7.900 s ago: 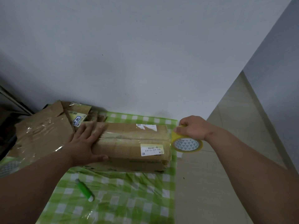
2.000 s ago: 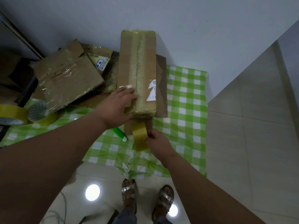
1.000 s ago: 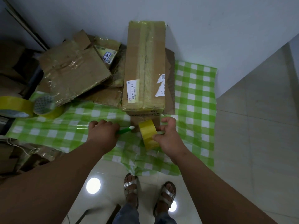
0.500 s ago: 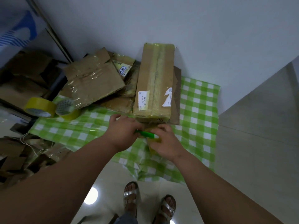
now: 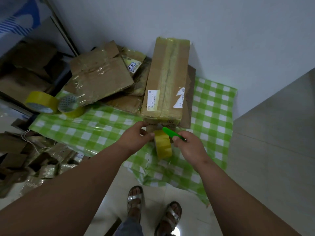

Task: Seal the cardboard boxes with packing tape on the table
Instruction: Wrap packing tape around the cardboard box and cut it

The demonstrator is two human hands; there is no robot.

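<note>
Green cutter (image 5: pixel 173 134) (R hand (image 5: pixel 189 147)) at tape roll (image 5: pixel 162 144)

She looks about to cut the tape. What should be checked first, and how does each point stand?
1. Green cutter gripped by right hand: ok.
2. Tape roll held by left hand: ok.
3. Blade at the tape strip: cannot tell.
4. Left fingers clear of the blade: cannot tell.
5. Long box resting flat on the table: ok.
</note>
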